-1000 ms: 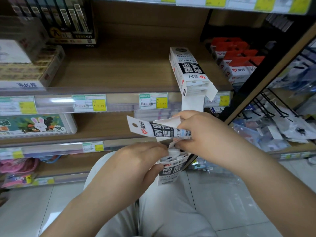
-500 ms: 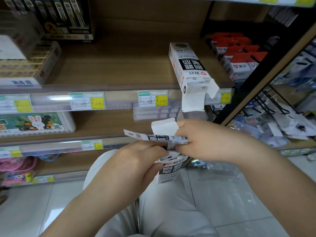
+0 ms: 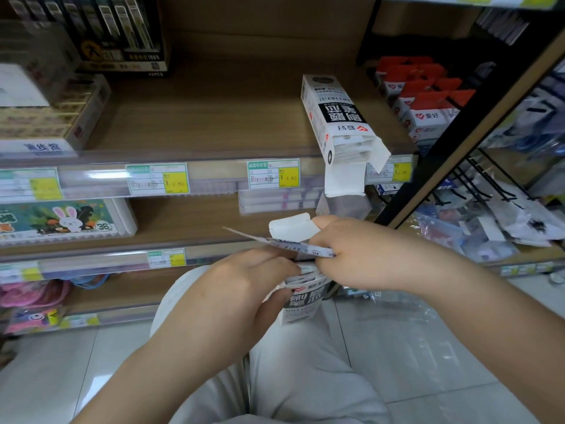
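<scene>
My left hand (image 3: 241,289) grips an open black-and-white refill box (image 3: 302,304) from the left, just above my lap. My right hand (image 3: 363,255) pinches a flat refill packet (image 3: 284,242) that lies nearly level over the box's mouth, pointing left. The box's white top flap (image 3: 292,226) stands up behind the packet. A second, matching box (image 3: 339,120) lies on the wooden shelf (image 3: 214,117) above, its open end and hanging flap over the shelf's front edge.
Red-and-white packs (image 3: 425,99) fill the shelf's right end, behind a black upright (image 3: 452,142). Pen display boxes (image 3: 119,32) stand at back left. Price tags (image 3: 273,174) line the shelf edge. A rabbit-print box (image 3: 64,220) sits on the lower shelf. Grey tiled floor lies below.
The packet in my right hand has tipped from face-up to almost edge-on and level. Both hands stay at the box; the view has shifted slightly.
</scene>
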`<state>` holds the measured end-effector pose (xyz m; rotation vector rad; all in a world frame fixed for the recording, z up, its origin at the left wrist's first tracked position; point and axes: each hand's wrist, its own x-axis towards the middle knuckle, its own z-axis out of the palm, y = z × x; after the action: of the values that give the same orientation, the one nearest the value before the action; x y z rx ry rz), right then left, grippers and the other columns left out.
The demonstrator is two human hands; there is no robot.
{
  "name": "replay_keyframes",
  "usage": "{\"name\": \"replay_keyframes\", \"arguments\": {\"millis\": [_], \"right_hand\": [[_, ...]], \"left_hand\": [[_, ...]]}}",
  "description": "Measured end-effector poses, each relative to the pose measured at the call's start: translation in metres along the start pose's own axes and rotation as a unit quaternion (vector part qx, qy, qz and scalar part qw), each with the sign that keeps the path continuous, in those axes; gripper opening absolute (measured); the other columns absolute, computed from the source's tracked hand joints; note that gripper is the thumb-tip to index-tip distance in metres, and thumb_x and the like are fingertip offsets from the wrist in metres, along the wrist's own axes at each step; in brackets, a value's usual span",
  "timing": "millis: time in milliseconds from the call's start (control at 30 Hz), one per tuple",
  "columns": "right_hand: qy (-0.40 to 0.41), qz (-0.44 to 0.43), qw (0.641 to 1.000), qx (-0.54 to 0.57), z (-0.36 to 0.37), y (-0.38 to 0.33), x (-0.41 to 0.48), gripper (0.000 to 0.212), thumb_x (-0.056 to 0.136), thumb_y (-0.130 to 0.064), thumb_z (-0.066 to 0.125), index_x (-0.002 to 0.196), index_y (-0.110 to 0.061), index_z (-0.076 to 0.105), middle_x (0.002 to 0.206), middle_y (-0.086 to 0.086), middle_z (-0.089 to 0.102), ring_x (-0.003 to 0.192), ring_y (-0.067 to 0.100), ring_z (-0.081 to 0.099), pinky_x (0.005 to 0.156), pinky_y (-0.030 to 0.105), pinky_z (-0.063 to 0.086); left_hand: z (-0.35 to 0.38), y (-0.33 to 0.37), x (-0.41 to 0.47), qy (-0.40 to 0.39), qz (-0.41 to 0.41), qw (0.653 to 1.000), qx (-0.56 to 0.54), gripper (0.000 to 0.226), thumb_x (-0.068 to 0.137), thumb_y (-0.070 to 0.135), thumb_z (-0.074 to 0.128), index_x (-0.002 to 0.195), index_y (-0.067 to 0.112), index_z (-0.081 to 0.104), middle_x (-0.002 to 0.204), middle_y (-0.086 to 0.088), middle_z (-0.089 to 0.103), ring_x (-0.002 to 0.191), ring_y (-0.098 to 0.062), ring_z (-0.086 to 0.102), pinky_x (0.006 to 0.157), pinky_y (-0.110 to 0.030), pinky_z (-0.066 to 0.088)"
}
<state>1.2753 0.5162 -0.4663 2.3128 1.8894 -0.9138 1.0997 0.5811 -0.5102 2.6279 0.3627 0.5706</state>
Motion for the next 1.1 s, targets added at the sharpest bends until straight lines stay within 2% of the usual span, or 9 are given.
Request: {"name": "replay_keyframes", "arguments": {"millis": [267,533,633,733,833,867,933,1000,1100], "right_hand": [[0.215,-0.035,0.962,0.163,-0.009,0.000,-0.015,0.005,0.078,-0.011,0.067,0.074,-0.012,0.071,0.087,0.000,0.060,0.083,0.001,0.050,0.078,0.025,0.042],[0.192,-0.013,0.925,0.327,0.006,0.007,-0.007,0.019,0.073,-0.007,0.071,0.073,-0.026,0.070,0.079,-0.002,0.070,0.081,0.019,0.066,0.078,0.039,0.054],[0.200,-0.016,0.911,0.359,0.010,0.008,-0.005,0.025,0.073,-0.005,0.071,0.075,-0.029,0.067,0.085,0.006,0.068,0.081,0.020,0.063,0.075,0.032,0.051],[0.190,-0.017,0.893,0.407,0.014,0.009,-0.003,0.028,0.067,-0.012,0.072,0.083,-0.034,0.063,0.090,-0.002,0.062,0.081,0.012,0.060,0.075,0.034,0.051],[0.179,-0.031,0.887,0.424,0.017,0.008,-0.002,0.038,0.064,-0.015,0.075,0.089,-0.037,0.057,0.090,-0.008,0.059,0.090,0.012,0.060,0.081,0.035,0.051],[0.177,-0.034,0.888,0.423,0.017,0.008,-0.002,0.041,0.066,-0.012,0.077,0.092,-0.035,0.055,0.091,-0.007,0.059,0.091,0.012,0.060,0.083,0.037,0.051],[0.168,-0.036,0.890,0.422,0.017,0.008,-0.001,0.045,0.070,-0.005,0.078,0.099,-0.028,0.053,0.094,-0.003,0.061,0.091,0.010,0.060,0.085,0.037,0.050],[0.155,-0.039,0.894,0.418,0.017,0.007,-0.001,0.047,0.069,-0.005,0.078,0.101,-0.027,0.052,0.096,-0.003,0.063,0.089,0.010,0.061,0.084,0.035,0.051],[0.155,-0.041,0.896,0.414,0.018,0.006,-0.001,0.043,0.061,-0.019,0.074,0.095,-0.033,0.053,0.092,-0.011,0.061,0.089,0.009,0.062,0.083,0.033,0.051]], "left_hand": [[-0.009,0.003,0.004,-0.031,-0.025,0.999,-0.001,0.021,0.084,0.041,0.048,0.102,0.032,0.055,0.108,0.013,0.065,0.091,-0.012,0.066,0.066,-0.027,0.054],[-0.014,0.015,0.022,0.016,-0.080,0.996,0.041,0.025,0.080,0.030,0.051,0.104,0.025,0.045,0.075,0.009,0.067,0.068,-0.019,0.062,0.055,-0.034,0.049],[-0.017,0.013,0.037,-0.020,-0.075,0.991,0.109,0.018,0.077,0.025,0.049,0.082,0.014,0.063,0.061,-0.004,0.061,0.060,-0.030,0.058,0.051,-0.038,0.050],[-0.017,0.014,0.048,-0.052,-0.076,0.978,0.186,0.013,0.058,0.008,0.075,0.062,0.012,0.064,0.051,-0.005,0.057,0.054,-0.032,0.058,0.063,-0.050,0.055],[-0.020,0.025,0.058,-0.122,-0.123,0.941,0.292,0.015,0.077,0.011,0.068,0.087,0.023,0.066,0.087,-0.005,0.066,0.113,-0.029,0.054,0.107,-0.062,0.019],[-0.019,0.027,0.059,-0.138,-0.131,0.928,0.320,0.019,0.087,0.015,0.054,0.100,0.027,0.062,0.105,-0.003,0.064,0.134,-0.025,0.035,0.110,-0.059,-0.004],[-0.019,0.037,0.063,-0.189,-0.116,0.911,0.347,0.031,0.090,0.013,0.041,0.112,0.028,0.056,0.124,-0.002,0.059,0.145,-0.022,0.007,0.094,-0.054,-0.030],[-0.021,0.043,0.065,-0.216,-0.081,0.908,0.351,0.036,0.090,0.013,0.041,0.119,0.029,0.054,0.139,-0.006,0.048,0.146,-0.020,0.002,0.085,-0.051,-0.033],[-0.023,0.035,0.065,-0.225,-0.088,0.921,0.306,0.034,0.094,0.020,0.041,0.123,0.035,0.052,0.148,-0.005,0.037,0.145,-0.011,0.002,0.096,-0.050,-0.028]]}}
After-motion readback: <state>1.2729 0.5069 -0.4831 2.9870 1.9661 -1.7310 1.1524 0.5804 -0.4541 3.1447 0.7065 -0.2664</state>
